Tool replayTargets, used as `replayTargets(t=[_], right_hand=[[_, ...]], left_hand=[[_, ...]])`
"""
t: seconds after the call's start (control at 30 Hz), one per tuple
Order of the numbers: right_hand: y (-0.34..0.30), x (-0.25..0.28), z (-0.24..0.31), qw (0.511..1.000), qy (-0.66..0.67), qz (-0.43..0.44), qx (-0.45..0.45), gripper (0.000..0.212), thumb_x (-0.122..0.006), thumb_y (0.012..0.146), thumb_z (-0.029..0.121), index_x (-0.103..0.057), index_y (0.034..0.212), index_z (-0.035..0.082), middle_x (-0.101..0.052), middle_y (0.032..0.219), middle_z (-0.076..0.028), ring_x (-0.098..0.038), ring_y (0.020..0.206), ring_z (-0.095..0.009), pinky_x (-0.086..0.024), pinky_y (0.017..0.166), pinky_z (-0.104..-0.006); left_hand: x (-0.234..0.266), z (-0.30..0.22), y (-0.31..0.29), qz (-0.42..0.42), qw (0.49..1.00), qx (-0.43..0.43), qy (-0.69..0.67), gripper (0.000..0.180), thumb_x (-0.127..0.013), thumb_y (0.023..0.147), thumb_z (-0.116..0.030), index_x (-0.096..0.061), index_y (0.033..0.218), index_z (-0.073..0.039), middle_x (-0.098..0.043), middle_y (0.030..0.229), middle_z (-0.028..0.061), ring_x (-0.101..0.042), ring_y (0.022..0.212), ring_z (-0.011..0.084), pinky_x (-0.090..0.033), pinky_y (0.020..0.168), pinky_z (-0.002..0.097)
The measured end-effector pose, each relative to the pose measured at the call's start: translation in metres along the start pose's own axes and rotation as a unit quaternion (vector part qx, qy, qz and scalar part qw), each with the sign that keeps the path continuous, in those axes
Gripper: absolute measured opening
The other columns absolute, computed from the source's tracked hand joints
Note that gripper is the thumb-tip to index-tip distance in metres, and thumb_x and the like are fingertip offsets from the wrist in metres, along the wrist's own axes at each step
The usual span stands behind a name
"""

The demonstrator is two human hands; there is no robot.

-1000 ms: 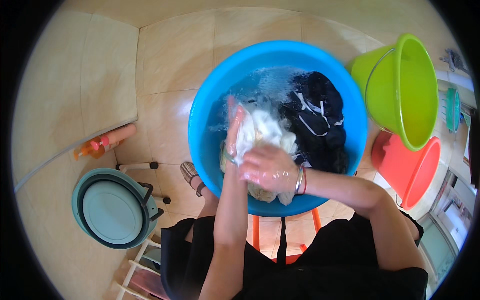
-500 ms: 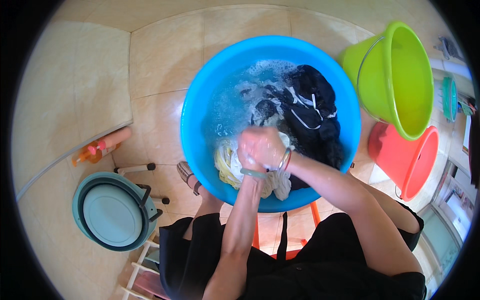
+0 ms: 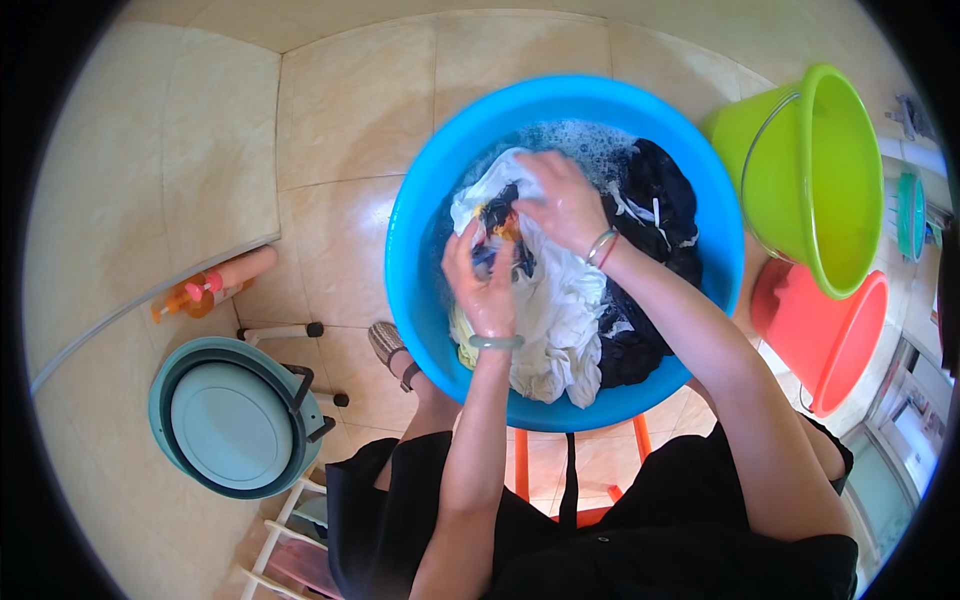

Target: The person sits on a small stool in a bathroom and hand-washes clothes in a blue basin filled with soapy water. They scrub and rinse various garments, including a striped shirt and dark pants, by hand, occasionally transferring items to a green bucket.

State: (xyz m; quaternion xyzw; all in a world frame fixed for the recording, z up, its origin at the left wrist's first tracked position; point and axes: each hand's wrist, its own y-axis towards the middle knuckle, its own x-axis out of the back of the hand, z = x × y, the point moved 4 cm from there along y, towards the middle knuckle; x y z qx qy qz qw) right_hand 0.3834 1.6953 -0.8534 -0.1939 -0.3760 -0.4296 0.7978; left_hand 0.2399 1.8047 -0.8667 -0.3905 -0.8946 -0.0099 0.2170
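Now hands (image 3: pixel 530 245) apart, white garment (image 3: pixel 555 300) spread, formerly bunched.

One head-worn fisheye view looks steeply down, close above blue basin (image 3: pixel 420 240)

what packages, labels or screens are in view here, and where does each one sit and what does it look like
Pump bottle: lies on its side on the tiled floor, left of the blue basin; orange body, pink pump top, pale band that may be a label.
Printed patch: on the white garment in the basin, between left hand and right hand; dark blue, orange.
No screens clearly visible.
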Motion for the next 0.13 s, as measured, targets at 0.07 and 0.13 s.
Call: replayTargets(t=[0.07,0.13], right_hand=[[-0.006,-0.029,0.003,0.992,-0.062,0.105,0.032,0.058,-0.067,0.079,0.013,-0.048,0.134,0.015,-0.051,0.125,-0.011,-0.052,0.111,-0.035,-0.048,0.091,-0.0425],[-0.008,-0.053,-0.008,0.979,-0.139,0.146,0.034,0.064,-0.070,0.077,0.017,-0.047,0.137,0.018,-0.050,0.131,-0.010,-0.050,0.118,-0.035,-0.043,0.099,-0.0466]], left_hand=[[-0.014,0.009,0.007,0.053,0.995,0.055,-0.068,0.058,-0.071,0.083,-0.002,-0.050,0.137,-0.009,-0.050,0.137,0.0096,-0.049,0.121,0.0191,-0.038,0.103,0.0316],[-0.024,0.028,0.012,0.086,0.981,0.110,-0.135,0.062,-0.068,0.084,0.002,-0.046,0.141,-0.011,-0.050,0.139,0.0075,-0.047,0.125,0.0181,-0.036,0.105,0.0295]])
